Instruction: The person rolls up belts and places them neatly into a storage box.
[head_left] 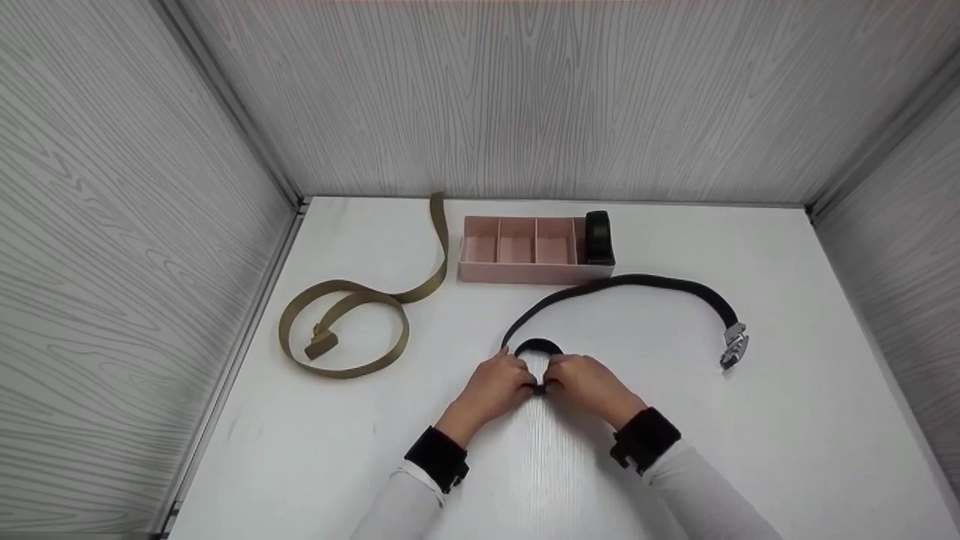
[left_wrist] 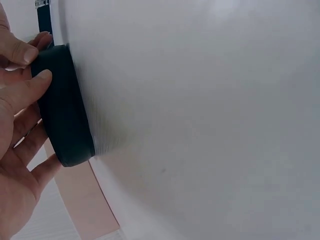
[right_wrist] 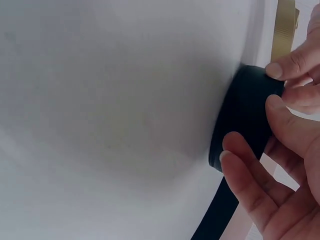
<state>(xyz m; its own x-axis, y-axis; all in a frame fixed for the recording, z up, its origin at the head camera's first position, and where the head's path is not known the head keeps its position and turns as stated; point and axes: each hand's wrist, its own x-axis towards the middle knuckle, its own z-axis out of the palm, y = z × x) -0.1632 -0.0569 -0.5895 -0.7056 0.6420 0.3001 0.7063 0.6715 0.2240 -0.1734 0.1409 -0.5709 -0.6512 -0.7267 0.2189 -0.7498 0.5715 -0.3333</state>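
Observation:
A black belt lies on the table, curving from my hands to its silver buckle at the right. Its near end is bent into a loop standing on edge. My left hand grips the loop's left side, and my right hand holds its right side. In the left wrist view, the left thumb presses the outer face of the black loop with fingers behind it. The right wrist view has the right thumb and fingers around the band. The inside of the loop is largely hidden there.
A pink divided box stands at the back, with a rolled black strap in its rightmost compartment. A khaki webbing belt lies loosely looped at the left, its buckle inside the loop. Panels surround the white table.

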